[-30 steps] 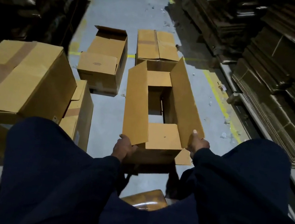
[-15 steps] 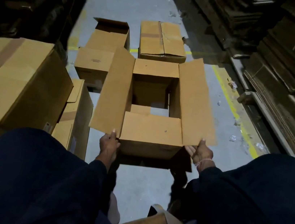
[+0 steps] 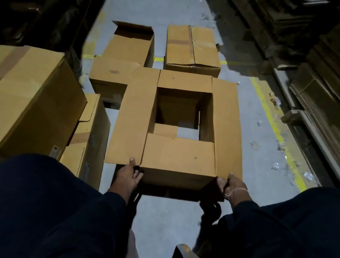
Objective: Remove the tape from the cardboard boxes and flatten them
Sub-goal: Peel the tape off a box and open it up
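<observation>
- An open cardboard box (image 3: 177, 130) sits in the centre of the frame with all four top flaps folded outward, and grey floor (image 3: 152, 214) shows through its open bottom.
- The left hand (image 3: 128, 176) grips the box's near left corner, thumb lying on top of the left flap and fingers curled against the box wall beneath.
- The right hand (image 3: 230, 188) grips the near right corner the same way, thumb up on the right flap; a pale thread circles its wrist.
- Dark sleeves fill the lower part of the frame on both sides.
- A large sealed box (image 3: 20, 99) with brown tape across its top lies at the left edge, and a narrower box (image 3: 91, 139) stands just beside it.
- Above centre, an opened box (image 3: 130, 44) stands behind another box (image 3: 111, 76), with a taped box (image 3: 192, 49) to their right.
- Stacks of flattened cardboard (image 3: 336, 75) line the right side, beside a yellow floor line (image 3: 273, 130).
</observation>
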{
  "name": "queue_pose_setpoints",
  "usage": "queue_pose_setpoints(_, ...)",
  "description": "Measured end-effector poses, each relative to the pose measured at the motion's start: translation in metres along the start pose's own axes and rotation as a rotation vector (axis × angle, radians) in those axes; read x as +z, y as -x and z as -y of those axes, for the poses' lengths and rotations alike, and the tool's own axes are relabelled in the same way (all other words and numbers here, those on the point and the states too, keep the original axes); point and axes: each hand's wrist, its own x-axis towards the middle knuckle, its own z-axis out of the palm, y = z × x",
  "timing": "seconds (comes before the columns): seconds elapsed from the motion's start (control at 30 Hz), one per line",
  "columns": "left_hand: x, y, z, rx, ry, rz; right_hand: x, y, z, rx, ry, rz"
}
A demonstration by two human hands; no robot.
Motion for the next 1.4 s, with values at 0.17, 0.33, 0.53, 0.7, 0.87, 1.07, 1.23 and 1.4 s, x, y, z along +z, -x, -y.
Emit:
queue_pose_setpoints(0.17, 0.002, 0.01, 0.006, 0.115, -0.05, 0.004, 0.0, 0.043, 0.012, -0.461, 0.468, -0.518)
queue_pose_setpoints(0.33, 0.002, 0.02, 0.009, 0.11, -0.038, 0.053, 0.0, 0.053, 0.024, -1.007, 1.119, -0.573)
queue_pose_setpoints(0.53, 0.003, 0.027, 0.013, 0.097, -0.017, 0.076, 0.037, 0.048, 0.036, -1.261, 1.307, 0.081)
queue_pose_setpoints(0.7, 0.006, 0.029, 0.016, 0.095, 0.008, 0.108, 0.083, 0.055, 0.053, -1.077, 1.479, 0.342)
queue_pose_setpoints(0.87, 0.011, 0.029, 0.018, 0.094, 0.04, 0.116, 0.123, 0.052, 0.048, -1.124, 1.947, 0.365)
queue_pose_setpoints(1.07, 0.013, 0.026, 0.016, 0.093, 0.039, 0.132, 0.144, 0.076, 0.039, -1.085, 2.045, 0.334)
queue_pose_setpoints(1.23, 0.007, 0.021, 0.013, 0.089, 0.082, 0.177, 0.128, 0.134, 0.059, -1.065, 1.626, 0.435)
queue_pose_setpoints(1.4, -0.006, 0.035, 0.001, -0.004, -0.049, 0.243, 0.087, 0.177, 0.052, -0.847, 1.883, 0.683)
